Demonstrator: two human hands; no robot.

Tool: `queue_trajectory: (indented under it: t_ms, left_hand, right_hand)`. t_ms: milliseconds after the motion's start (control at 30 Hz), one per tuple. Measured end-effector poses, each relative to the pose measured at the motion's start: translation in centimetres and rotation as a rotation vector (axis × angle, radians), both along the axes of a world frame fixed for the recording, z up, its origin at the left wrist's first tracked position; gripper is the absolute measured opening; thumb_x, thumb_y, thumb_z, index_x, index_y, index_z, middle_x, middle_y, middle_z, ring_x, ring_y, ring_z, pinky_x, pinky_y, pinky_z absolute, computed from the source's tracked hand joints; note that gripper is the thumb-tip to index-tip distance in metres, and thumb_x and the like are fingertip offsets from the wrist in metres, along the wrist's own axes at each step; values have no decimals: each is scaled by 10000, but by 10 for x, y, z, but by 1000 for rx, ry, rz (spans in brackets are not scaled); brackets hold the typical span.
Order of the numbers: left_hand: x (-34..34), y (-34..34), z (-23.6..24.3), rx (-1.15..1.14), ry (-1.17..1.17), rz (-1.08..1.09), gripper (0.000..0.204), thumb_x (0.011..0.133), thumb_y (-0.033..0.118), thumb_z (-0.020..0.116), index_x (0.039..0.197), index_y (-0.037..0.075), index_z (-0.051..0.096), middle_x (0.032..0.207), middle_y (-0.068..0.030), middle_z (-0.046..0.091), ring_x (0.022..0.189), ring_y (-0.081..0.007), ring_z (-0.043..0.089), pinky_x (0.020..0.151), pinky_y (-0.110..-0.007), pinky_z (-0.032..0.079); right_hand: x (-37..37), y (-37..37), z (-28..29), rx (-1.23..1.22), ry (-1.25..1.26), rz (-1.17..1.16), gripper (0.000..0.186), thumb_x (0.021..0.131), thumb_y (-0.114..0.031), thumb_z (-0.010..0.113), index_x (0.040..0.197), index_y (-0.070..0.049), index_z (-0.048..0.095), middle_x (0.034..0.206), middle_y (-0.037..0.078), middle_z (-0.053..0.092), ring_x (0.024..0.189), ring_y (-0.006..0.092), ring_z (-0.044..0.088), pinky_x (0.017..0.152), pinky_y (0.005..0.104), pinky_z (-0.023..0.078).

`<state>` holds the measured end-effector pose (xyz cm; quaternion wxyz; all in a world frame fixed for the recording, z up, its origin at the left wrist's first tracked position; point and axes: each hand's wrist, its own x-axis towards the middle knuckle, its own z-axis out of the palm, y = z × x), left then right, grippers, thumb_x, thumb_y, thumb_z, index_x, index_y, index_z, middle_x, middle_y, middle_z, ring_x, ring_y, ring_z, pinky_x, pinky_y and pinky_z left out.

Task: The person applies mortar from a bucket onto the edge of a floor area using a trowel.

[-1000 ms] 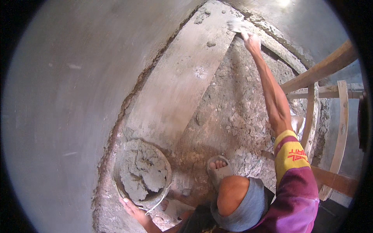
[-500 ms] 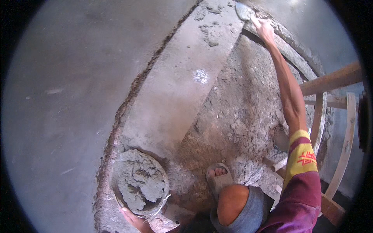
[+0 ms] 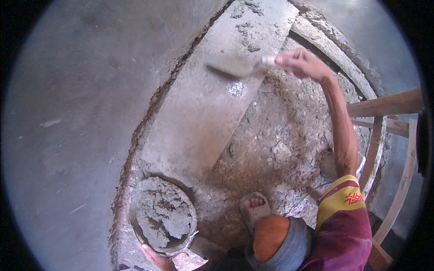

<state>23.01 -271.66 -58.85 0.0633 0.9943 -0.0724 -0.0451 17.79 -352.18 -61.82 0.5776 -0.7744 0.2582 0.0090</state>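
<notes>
My right hand is closed round the pale handle of a trowel. The blade, blurred by motion, is over the long flat grey slab and points left. Scattered lumps of wet mortar lie on the slab's far end. At the lower left a bucket holds grey mortar, with a hollow in its near part. My left hand grips the bucket's near side, thumb and fingers against its wall; part of the hand is hidden.
A rough, broken edge runs along the slab's left, beside the smooth grey wall. Rubble covers the ground to the right. Wooden poles stand at the right, by a curved ledge. My sandalled foot is near the bucket.
My right hand has drawn the trowel back from the slab's far right corner, nearer and to the left, over the slab. My left hand stays at the bucket.
</notes>
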Motion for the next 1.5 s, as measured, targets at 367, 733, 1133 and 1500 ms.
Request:
queue_trajectory:
  t_ms: [367, 733, 1133, 1500]
  left_hand:
    - [8, 0, -1, 49, -53, -101, 795, 997, 488, 594, 1553, -27, 356, 1575, -316, 374, 1467, -479, 352, 1209, -539, 298]
    - [10, 1, -2, 79, -12, 7, 750, 981, 326, 624, 1568, -36, 330, 1585, -302, 372, 1488, -465, 319, 1226, -526, 257]
    - [7, 2, -2, -546, 329, 302, 1019, 802, 330, 862, 1586, -13, 308, 1584, -292, 378, 1469, -459, 342, 1215, -493, 279]
    - [20, -33, 11, -1000, 255, 650, 551, 1089, 344, 504, 1501, -14, 426, 1579, -262, 390, 1458, -396, 382, 1190, -452, 337]
  right_hand:
    - [22, -78, -25, -216, -80, -210, 333, 1019, -444, 656, 1120, -159, 796, 627, -57, 553, 469, 20, 384, 401, 237, 253]
    - [73, -163, -34, -286, -56, -494, 390, 1005, -481, 658, 1245, -192, 763, 648, -38, 538, 487, 33, 367, 416, 261, 252]
    - [59, -294, -68, -459, 54, -621, 370, 1045, -472, 530, 1331, -323, 712, 651, -28, 577, 448, 74, 403, 401, 292, 296]
    - [65, -217, -94, -740, -160, -788, 470, 929, -566, 673, 1278, -260, 749, 826, 25, 766, 705, 86, 695, 697, 285, 523]
